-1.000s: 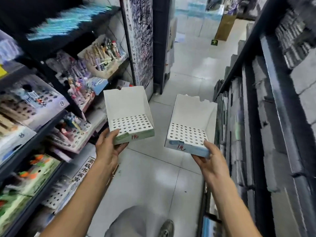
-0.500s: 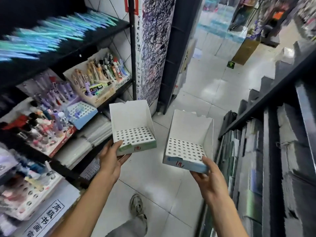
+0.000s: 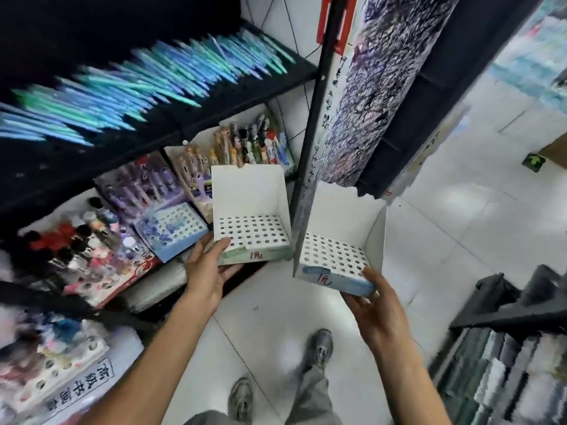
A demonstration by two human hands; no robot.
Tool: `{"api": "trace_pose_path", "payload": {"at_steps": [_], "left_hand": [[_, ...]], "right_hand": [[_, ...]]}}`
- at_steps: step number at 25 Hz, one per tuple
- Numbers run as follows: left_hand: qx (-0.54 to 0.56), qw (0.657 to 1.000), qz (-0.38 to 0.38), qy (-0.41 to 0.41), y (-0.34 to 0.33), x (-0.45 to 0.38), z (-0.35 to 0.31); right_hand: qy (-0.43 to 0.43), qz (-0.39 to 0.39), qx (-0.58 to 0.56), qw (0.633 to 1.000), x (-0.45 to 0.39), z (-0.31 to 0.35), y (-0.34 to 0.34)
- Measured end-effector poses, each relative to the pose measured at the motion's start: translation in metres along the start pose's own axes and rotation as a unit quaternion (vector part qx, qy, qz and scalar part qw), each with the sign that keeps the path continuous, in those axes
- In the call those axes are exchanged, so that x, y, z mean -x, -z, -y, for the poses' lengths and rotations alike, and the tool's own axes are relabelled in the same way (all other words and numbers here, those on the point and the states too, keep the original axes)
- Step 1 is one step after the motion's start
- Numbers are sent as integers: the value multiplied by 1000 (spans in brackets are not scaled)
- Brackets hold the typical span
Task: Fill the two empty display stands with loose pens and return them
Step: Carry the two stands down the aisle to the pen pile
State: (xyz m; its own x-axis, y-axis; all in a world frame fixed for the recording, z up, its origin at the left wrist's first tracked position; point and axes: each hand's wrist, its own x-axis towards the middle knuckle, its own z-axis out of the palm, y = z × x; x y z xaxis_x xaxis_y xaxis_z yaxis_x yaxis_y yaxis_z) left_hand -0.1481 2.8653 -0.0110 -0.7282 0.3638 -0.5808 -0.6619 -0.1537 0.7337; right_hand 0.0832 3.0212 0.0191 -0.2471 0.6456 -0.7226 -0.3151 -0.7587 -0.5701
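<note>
I hold two empty white cardboard display stands in the aisle, each with a perforated tray of round holes and a red "1元" mark on its front. My left hand (image 3: 208,271) grips the front left corner of the green-fronted stand (image 3: 248,197), thumb on the tray. My right hand (image 3: 376,305) holds the blue-fronted stand (image 3: 340,222) from below at its front right corner. Neither stand has any pens in it. Loose blue and green pens (image 3: 147,87) lie in a heap on the upper black shelf at the left.
Shelves on the left carry several filled pen displays (image 3: 135,191) and a half-filled blue stand (image 3: 171,234). A scribbled test-paper pillar (image 3: 352,96) rises behind the stands. Dark shelving (image 3: 506,348) with stock stands on the right. My feet are on the white tiled floor (image 3: 270,326).
The view has swung left and closer to the left shelves. Both hands have carried the stands along, still held apart, and the loose pens on the upper shelf now fill more of the view.
</note>
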Motion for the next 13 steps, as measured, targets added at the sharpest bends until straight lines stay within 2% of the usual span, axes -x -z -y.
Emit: {"api": "trace_pose_path", "payload": {"at_steps": [7,13], "left_hand": [[61,987,-140,-44,-63,-37,5],[139,956,-246,-86,-82,-34,6]], "right_hand": [[-93,130,119,980,-121,68,-78],[-139,211,197,947,-171,91,-132]]}}
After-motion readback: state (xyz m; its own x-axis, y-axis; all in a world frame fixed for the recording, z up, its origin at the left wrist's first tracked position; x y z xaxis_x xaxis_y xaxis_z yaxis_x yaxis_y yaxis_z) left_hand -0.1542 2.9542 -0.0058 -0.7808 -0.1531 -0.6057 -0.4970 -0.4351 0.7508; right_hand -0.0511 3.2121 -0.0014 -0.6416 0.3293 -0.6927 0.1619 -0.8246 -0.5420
